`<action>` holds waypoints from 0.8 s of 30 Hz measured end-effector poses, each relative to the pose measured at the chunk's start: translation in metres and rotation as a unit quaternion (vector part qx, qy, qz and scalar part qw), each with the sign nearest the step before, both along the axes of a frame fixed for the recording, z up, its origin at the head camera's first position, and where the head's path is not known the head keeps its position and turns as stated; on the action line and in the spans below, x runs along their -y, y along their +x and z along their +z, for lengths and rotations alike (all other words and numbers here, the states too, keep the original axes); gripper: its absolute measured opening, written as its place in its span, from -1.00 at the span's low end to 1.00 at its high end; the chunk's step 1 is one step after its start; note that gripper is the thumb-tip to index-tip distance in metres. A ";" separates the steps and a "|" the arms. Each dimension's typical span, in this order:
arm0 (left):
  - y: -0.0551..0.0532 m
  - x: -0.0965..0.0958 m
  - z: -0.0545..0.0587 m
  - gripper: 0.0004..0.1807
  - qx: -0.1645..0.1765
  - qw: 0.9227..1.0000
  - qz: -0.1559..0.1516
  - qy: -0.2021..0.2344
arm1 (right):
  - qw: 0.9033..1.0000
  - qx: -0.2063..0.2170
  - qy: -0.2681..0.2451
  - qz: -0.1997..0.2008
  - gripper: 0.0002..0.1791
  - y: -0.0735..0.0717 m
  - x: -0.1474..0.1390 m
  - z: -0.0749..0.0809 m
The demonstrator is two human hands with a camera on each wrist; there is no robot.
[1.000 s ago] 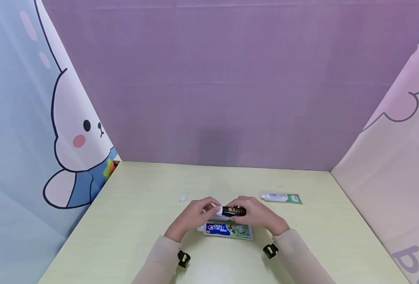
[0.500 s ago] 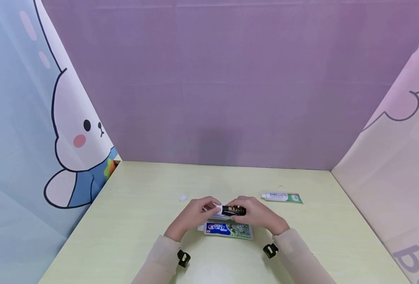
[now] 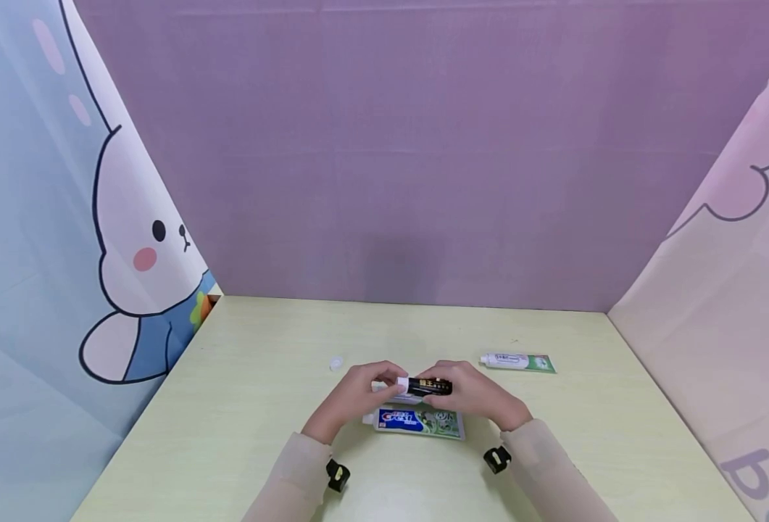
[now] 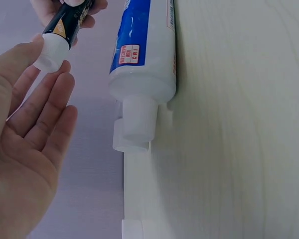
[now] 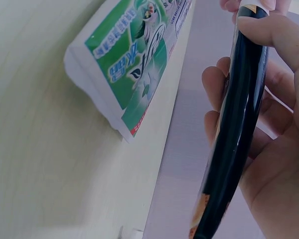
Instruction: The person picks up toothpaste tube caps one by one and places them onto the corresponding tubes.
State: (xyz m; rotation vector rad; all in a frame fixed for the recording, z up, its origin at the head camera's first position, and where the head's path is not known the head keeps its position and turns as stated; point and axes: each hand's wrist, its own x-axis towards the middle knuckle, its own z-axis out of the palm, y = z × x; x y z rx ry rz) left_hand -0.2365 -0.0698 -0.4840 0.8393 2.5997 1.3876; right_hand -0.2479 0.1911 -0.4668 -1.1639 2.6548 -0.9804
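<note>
A black toothpaste tube [image 3: 433, 387] with gold lettering is held level above the table, its white cap [image 4: 52, 52] pointing left. My right hand [image 3: 474, 391] grips the tube's body, thumb on one side and fingers round the other, as the right wrist view shows. With thumb and forefinger my left hand [image 3: 356, 396] pinches the cap; its other fingers are stretched out. Just below both hands lies a blue and green Crest toothpaste tube [image 3: 417, 423], capped end to the left. Behind it another pale tube [image 3: 404, 399] is mostly hidden by the hands and the black tube.
A small white and green toothpaste tube [image 3: 517, 363] lies at the back right of the pale wooden table [image 3: 260, 406]. Left of the hands rests a small translucent white round piece [image 3: 335, 363]. A purple cloth [image 3: 397, 159] hangs behind; printed cloths [image 3: 143, 246] line the sides.
The left fingers have shifted slightly at the white cap, and more of the cap shows. Tube, right hand and the things on the table stay where they were.
</note>
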 end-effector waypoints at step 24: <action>-0.001 -0.003 -0.005 -0.64 -0.007 1.000 -0.020 0.022 | 1.000 0.027 0.000 -0.006 -0.60 -0.002 -0.002 -0.003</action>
